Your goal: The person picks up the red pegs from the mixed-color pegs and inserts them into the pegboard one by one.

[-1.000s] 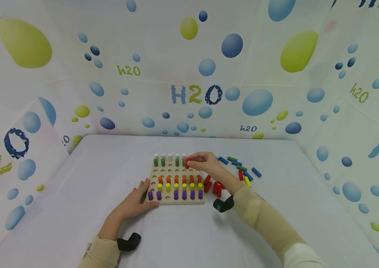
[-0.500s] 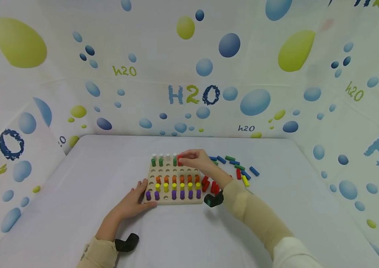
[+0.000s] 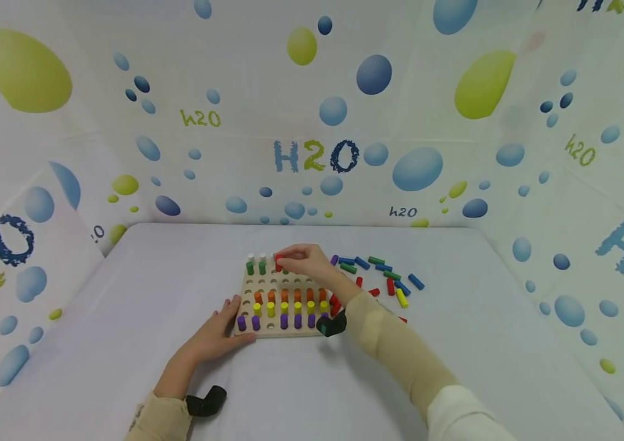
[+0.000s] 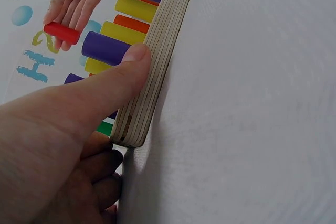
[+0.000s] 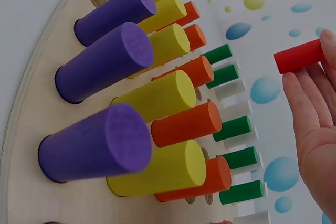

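Observation:
A wooden pegboard lies on the table, with rows of upright purple, yellow, orange, green and white pegs. My left hand holds its front left corner; the thumb rests against the front edge, and the other fingers lie along the left side. Above the back rows, my right hand pinches a red peg between thumb and fingertips. That peg is upright in the head view and clear of the board in the wrist views. My right hand hides some back pegs.
Loose pegs lie on the white table right of the board: several blue and red, some green, a yellow one and a purple one. My right forearm passes over part of the pile. A patterned cloth hangs behind.
My right hand has moved left along the back rows with the red peg still pinched. My left hand keeps its place at the board's corner.

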The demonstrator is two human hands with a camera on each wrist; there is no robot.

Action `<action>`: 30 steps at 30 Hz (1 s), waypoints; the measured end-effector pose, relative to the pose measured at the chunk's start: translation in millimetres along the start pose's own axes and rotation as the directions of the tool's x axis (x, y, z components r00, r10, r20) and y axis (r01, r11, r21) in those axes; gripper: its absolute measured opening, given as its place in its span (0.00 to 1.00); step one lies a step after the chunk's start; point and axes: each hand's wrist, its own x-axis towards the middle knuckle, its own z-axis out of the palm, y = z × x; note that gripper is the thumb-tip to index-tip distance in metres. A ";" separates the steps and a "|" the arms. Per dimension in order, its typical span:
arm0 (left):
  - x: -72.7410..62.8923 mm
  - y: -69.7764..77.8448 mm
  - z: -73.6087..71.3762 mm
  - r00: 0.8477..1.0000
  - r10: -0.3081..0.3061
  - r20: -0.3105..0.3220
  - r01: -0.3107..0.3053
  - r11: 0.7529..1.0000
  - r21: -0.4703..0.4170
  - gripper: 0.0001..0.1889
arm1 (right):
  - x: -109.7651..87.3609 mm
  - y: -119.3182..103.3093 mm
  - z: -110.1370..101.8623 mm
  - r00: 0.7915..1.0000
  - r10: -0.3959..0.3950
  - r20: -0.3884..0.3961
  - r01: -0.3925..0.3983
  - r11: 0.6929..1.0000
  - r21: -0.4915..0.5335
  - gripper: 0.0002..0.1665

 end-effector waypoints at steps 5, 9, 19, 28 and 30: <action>-1.4 1.0 -1.4 1.000 -0.001 0.000 0.001 1.000 -0.008 0.53 | 8.3 2.5 5.6 1.000 0.016 -0.008 -0.016 1.000 -0.013 0.17; -2.1 1.4 -2.4 1.000 -0.006 0.006 0.006 1.000 -0.001 0.53 | 12.6 1.9 12.0 1.000 0.027 -0.002 -0.027 1.000 -0.013 0.16; -1.9 0.0 -3.7 1.000 0.023 -0.004 -0.023 1.000 -0.004 0.52 | 26.9 -2.4 32.5 0.999 0.048 0.007 -0.048 0.999 0.004 0.16; 0.1 0.0 -1.0 1.000 0.024 0.008 -0.023 0.999 -0.021 0.53 | 31.4 -1.0 44.0 1.000 0.016 0.023 -0.017 0.999 0.049 0.15; 0.2 -0.1 -1.3 1.000 0.026 0.003 -0.026 1.000 -0.016 0.53 | 32.0 -1.2 45.9 1.000 0.010 0.024 -0.012 0.998 0.062 0.15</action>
